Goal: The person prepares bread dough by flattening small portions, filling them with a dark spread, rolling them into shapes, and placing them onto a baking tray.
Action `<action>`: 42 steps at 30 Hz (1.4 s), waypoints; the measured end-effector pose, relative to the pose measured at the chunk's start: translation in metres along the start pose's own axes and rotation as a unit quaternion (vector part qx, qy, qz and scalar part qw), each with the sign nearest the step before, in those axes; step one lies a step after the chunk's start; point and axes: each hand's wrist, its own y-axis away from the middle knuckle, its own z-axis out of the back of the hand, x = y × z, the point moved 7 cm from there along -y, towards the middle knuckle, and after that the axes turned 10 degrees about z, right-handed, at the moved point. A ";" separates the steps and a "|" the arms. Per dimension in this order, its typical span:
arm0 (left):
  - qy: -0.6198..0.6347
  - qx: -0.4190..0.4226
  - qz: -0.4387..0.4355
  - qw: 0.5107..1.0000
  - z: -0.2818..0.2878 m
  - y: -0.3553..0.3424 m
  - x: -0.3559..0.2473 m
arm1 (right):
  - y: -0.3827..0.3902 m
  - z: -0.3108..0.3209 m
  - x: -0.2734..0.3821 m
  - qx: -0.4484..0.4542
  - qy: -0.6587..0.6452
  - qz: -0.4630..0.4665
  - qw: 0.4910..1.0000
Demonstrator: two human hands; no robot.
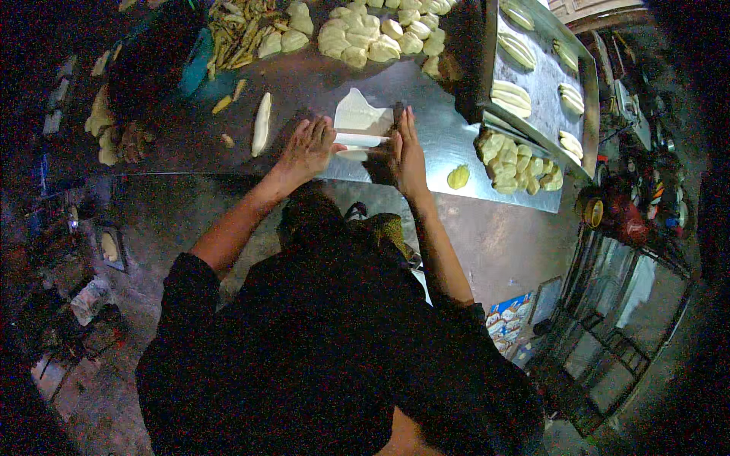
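A white rolling pin (pixel 363 140) lies crosswise on a thin, pale sheet of dough (pixel 360 114) at the near edge of the metal table. My left hand (pixel 310 144) rests over the pin's left end, with its fingers stretched forward. At the other end, my right hand (pixel 408 148) is laid flat with straight fingers pointing away from me. Both palms hide the pin's ends. A long, shaped piece of dough (pixel 262 125) lies left of my left hand. To the right of my right hand is a small yellowish lump (pixel 458 177).
Dough balls (pixel 365 36) cluster at the table's far side beside a heap of yellowish strips (pixel 242 30). At the right stands a metal tray (pixel 541 80) with shaped dough pieces. More dough lumps (pixel 513 163) sit below its near edge. A metal rack (pixel 608 319) stands lower right.
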 end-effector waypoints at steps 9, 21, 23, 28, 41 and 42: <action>-0.008 -0.092 0.209 0.974 -0.039 -0.116 0.044 | -0.104 0.007 -0.061 -0.036 0.454 -0.090 0.886; 0.217 -0.004 0.148 0.965 -0.079 -0.140 0.058 | -0.156 0.027 -0.064 -0.079 0.521 0.093 0.845; 0.162 -0.121 0.114 0.973 -0.052 -0.108 0.051 | -0.123 0.014 -0.065 0.037 0.387 -0.118 0.914; 0.085 0.090 0.202 0.972 -0.014 -0.057 0.028 | -0.050 -0.005 -0.057 0.020 0.346 -0.109 0.932; -0.026 0.092 0.236 0.967 -0.001 0.017 -0.018 | 0.027 -0.005 -0.014 -0.017 0.369 -0.071 0.926; -0.032 0.089 0.228 0.969 -0.002 0.017 -0.020 | 0.025 -0.002 -0.010 -0.018 0.374 -0.078 0.924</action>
